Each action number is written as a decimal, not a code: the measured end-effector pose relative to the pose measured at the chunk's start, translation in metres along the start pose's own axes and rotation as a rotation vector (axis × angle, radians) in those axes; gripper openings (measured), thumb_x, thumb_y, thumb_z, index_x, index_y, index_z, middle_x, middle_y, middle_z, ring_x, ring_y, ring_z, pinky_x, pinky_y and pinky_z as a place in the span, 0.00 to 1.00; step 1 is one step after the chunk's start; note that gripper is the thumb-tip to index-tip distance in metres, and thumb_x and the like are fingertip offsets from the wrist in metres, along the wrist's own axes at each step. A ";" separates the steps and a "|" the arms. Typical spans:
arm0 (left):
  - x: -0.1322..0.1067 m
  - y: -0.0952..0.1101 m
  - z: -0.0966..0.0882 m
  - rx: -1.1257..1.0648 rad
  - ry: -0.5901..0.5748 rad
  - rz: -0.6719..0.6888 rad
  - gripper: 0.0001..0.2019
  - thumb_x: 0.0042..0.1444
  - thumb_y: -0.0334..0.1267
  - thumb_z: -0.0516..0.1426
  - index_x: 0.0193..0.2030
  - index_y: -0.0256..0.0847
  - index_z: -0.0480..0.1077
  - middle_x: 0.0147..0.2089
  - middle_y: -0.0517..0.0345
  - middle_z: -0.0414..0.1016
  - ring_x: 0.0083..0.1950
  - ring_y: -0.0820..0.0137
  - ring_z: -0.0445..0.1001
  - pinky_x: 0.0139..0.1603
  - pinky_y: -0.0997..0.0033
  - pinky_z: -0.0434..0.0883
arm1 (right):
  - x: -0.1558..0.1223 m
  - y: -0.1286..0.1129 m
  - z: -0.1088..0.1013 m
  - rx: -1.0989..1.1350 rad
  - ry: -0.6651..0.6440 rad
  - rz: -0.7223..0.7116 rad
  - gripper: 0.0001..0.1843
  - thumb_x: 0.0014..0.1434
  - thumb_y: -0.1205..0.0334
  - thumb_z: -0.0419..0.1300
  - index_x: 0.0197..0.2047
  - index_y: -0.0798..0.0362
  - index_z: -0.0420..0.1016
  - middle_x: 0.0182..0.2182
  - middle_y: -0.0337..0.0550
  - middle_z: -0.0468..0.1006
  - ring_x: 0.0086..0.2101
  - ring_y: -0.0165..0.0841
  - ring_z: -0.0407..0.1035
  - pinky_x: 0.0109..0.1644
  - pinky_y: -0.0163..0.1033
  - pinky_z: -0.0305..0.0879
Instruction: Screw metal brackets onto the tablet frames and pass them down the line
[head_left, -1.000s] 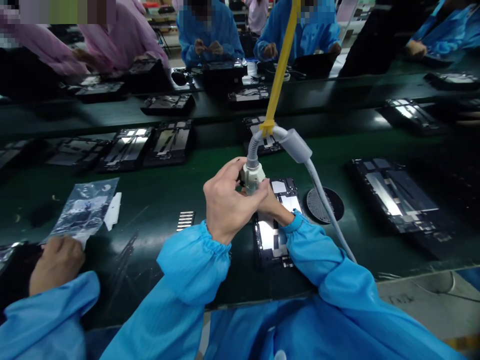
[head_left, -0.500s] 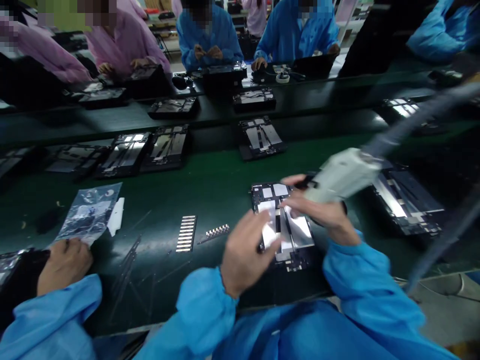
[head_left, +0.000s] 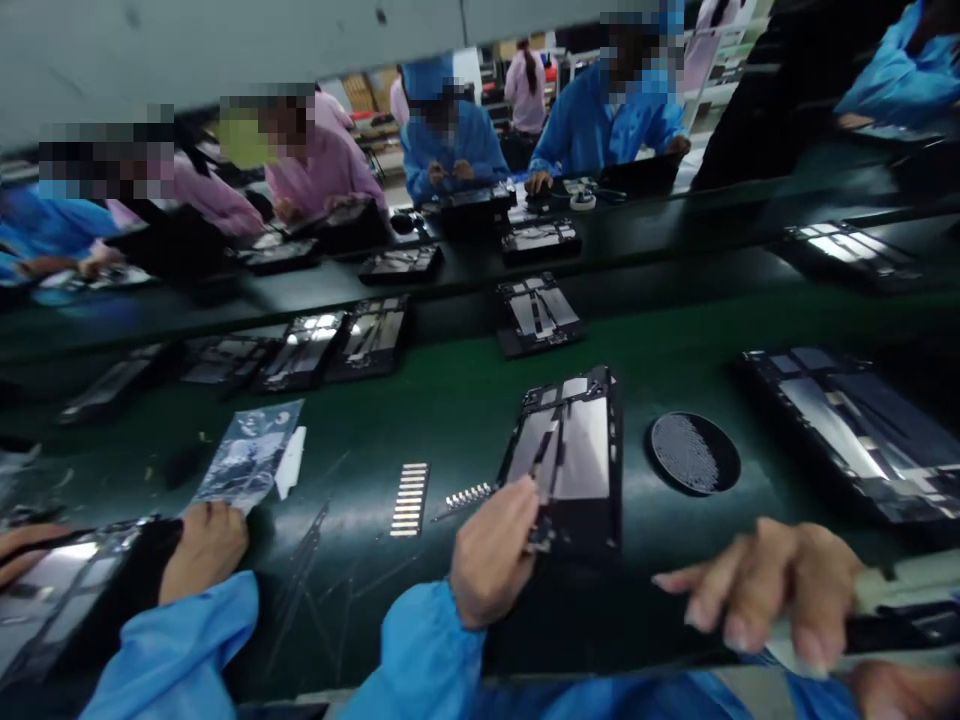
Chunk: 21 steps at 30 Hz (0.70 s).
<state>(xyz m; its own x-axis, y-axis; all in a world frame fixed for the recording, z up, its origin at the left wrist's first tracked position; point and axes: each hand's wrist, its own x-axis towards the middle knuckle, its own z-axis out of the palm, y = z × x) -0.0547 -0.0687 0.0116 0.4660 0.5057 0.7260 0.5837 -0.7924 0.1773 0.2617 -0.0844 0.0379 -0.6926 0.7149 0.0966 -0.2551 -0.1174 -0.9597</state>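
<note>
My left hand (head_left: 491, 550) is closed on the near left corner of a black open-backed device (head_left: 574, 465), which looks tilted, its right edge raised off the green belt (head_left: 450, 400). Low at the right edge, my right hand (head_left: 780, 590) wraps a grey hand tool (head_left: 892, 615); two fingers stick out to the left. The hand and tool are blurred by motion. A small strip of metal parts (head_left: 409, 498) and a short row of screws (head_left: 466, 495) lie just left of the device.
A round black mesh dish (head_left: 694, 455) sits right of the device, and another open device (head_left: 855, 430) lies farther right. A co-worker's hand (head_left: 204, 550) rests at the lower left beside a plastic bag (head_left: 251, 465). More devices line the belt; people work across it.
My right hand swung the tool from over the device down to the lower right. My left hand left the tool and gripped the device's corner, tipping it up. The view has tilted upward.
</note>
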 end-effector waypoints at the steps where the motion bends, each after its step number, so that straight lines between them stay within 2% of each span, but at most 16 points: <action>1: 0.000 -0.016 -0.014 0.067 0.023 -0.040 0.30 0.55 0.24 0.52 0.66 0.34 0.58 0.56 0.42 0.75 0.61 0.61 0.71 0.58 0.60 0.73 | 0.013 -0.004 0.002 0.003 0.026 -0.017 0.17 0.34 0.43 0.73 0.15 0.44 0.75 0.24 0.45 0.82 0.34 0.46 0.79 0.53 0.53 0.70; 3: 0.000 -0.056 -0.036 0.209 0.038 -0.094 0.30 0.54 0.25 0.54 0.66 0.38 0.59 0.57 0.44 0.74 0.59 0.60 0.72 0.58 0.59 0.73 | 0.038 -0.009 0.010 0.029 0.140 -0.118 0.13 0.38 0.48 0.73 0.26 0.43 0.80 0.29 0.46 0.83 0.36 0.45 0.79 0.51 0.53 0.70; 5: 0.007 -0.104 -0.045 0.338 -0.048 -0.163 0.28 0.55 0.28 0.54 0.65 0.38 0.62 0.57 0.43 0.74 0.58 0.57 0.73 0.59 0.56 0.72 | 0.059 -0.009 0.020 0.094 0.168 -0.232 0.16 0.45 0.55 0.71 0.39 0.42 0.80 0.35 0.47 0.83 0.37 0.45 0.79 0.47 0.52 0.72; 7: 0.022 -0.153 -0.042 0.448 -0.268 -0.312 0.24 0.57 0.29 0.52 0.62 0.36 0.65 0.58 0.41 0.73 0.60 0.56 0.71 0.61 0.54 0.69 | 0.074 -0.002 0.027 0.128 0.109 -0.272 0.19 0.50 0.62 0.69 0.46 0.43 0.77 0.41 0.49 0.82 0.38 0.44 0.79 0.45 0.50 0.73; 10: 0.051 -0.215 -0.026 0.500 -0.475 -0.390 0.24 0.55 0.28 0.54 0.60 0.37 0.67 0.61 0.43 0.70 0.64 0.56 0.67 0.67 0.51 0.61 | 0.088 0.014 0.033 0.106 0.044 -0.247 0.21 0.51 0.66 0.68 0.49 0.44 0.76 0.45 0.50 0.81 0.39 0.44 0.79 0.46 0.51 0.72; 13: 0.067 -0.258 -0.026 0.538 -0.614 -0.441 0.27 0.52 0.31 0.58 0.61 0.40 0.64 0.65 0.45 0.65 0.69 0.54 0.58 0.69 0.40 0.50 | 0.094 0.028 0.033 0.166 0.073 -0.212 0.21 0.51 0.64 0.69 0.49 0.43 0.76 0.44 0.49 0.81 0.39 0.44 0.79 0.45 0.51 0.73; 15: 0.063 -0.280 -0.041 0.594 -0.689 -0.516 0.30 0.50 0.31 0.59 0.62 0.39 0.63 0.67 0.42 0.62 0.70 0.50 0.54 0.67 0.33 0.49 | 0.097 0.034 0.031 0.251 0.121 -0.170 0.20 0.50 0.61 0.70 0.48 0.44 0.76 0.41 0.49 0.82 0.36 0.43 0.79 0.40 0.47 0.75; 18: 0.047 -0.311 -0.072 0.702 -0.757 -0.636 0.33 0.45 0.24 0.56 0.62 0.36 0.62 0.67 0.36 0.60 0.69 0.44 0.55 0.63 0.27 0.49 | 0.104 0.033 0.021 0.273 0.145 -0.006 0.18 0.52 0.52 0.69 0.45 0.50 0.78 0.36 0.52 0.83 0.33 0.40 0.79 0.37 0.42 0.76; 20: 0.040 -0.333 -0.088 0.750 -0.787 -0.680 0.35 0.42 0.22 0.54 0.62 0.36 0.63 0.67 0.34 0.61 0.69 0.45 0.56 0.62 0.28 0.52 | 0.110 0.030 0.009 0.203 0.100 0.119 0.18 0.54 0.48 0.66 0.41 0.53 0.80 0.31 0.52 0.83 0.31 0.38 0.79 0.39 0.41 0.75; 21: 0.039 -0.342 -0.094 0.760 -0.798 -0.685 0.36 0.41 0.21 0.53 0.61 0.36 0.64 0.66 0.36 0.62 0.68 0.47 0.59 0.61 0.32 0.56 | 0.113 0.028 0.004 0.170 0.081 0.154 0.17 0.55 0.48 0.65 0.39 0.53 0.80 0.28 0.50 0.82 0.30 0.37 0.79 0.39 0.40 0.75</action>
<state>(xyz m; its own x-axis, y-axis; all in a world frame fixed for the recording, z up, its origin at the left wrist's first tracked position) -0.2991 0.1901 0.0414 0.0355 0.9994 -0.0023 0.9657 -0.0349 -0.2573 0.1734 -0.0094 0.0228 -0.6774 0.7318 -0.0750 -0.2657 -0.3385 -0.9027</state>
